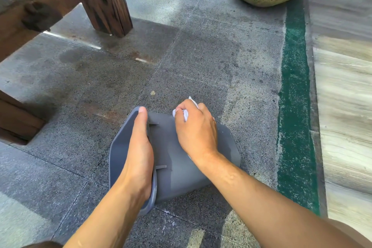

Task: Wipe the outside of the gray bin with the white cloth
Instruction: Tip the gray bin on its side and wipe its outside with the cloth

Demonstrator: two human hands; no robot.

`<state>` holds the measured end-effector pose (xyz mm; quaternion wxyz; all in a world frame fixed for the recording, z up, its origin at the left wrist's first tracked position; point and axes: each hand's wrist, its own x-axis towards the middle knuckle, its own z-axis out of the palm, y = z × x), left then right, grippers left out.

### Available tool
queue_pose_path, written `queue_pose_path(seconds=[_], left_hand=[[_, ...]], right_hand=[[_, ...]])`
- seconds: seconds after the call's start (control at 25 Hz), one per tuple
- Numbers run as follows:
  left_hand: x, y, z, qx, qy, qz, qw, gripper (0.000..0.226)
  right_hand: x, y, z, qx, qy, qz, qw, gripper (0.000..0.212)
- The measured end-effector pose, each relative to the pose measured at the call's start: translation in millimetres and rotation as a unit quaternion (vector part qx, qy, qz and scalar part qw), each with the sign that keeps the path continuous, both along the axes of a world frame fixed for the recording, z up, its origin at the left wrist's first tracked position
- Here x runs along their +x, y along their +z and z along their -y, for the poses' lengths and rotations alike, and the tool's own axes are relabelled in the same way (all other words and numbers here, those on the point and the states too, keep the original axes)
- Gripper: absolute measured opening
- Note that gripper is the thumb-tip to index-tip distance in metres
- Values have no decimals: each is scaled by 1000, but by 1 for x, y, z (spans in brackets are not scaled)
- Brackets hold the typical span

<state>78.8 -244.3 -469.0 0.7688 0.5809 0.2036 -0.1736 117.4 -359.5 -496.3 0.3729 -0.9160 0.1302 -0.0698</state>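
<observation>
1. Gray bin [173, 159] lies on its side on the stone floor [201, 62], lower centre of the frame, its open mouth toward the left.
2. Left hand [138, 155] grips the rim, thumb along the edge, steadying it.
3. Right hand [196, 129] is closed around the bunched white cloth [186, 115], pressing it on the upturned wall near its far edge.
4. Wiping looks underway; which parts are already clean cannot be told, and the floor-side wall seems left to do.
</observation>
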Motion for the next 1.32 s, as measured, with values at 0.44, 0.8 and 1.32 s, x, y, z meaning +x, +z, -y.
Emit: queue_pose_path(seconds=[0.44,0.8,1.32], left_hand=[[5,-4,-10,113,9,-32,993,53],[7,-5,-16,95,14,-44,994,55],[3,3,-20,-10,10,-65,998,41]], right_hand=[[12,-37,39,3,-38,-40,998,16],[22,-62,78,-9,-82,-97,992,18],[12,-83,131,-40,-148,-153,976,23]])
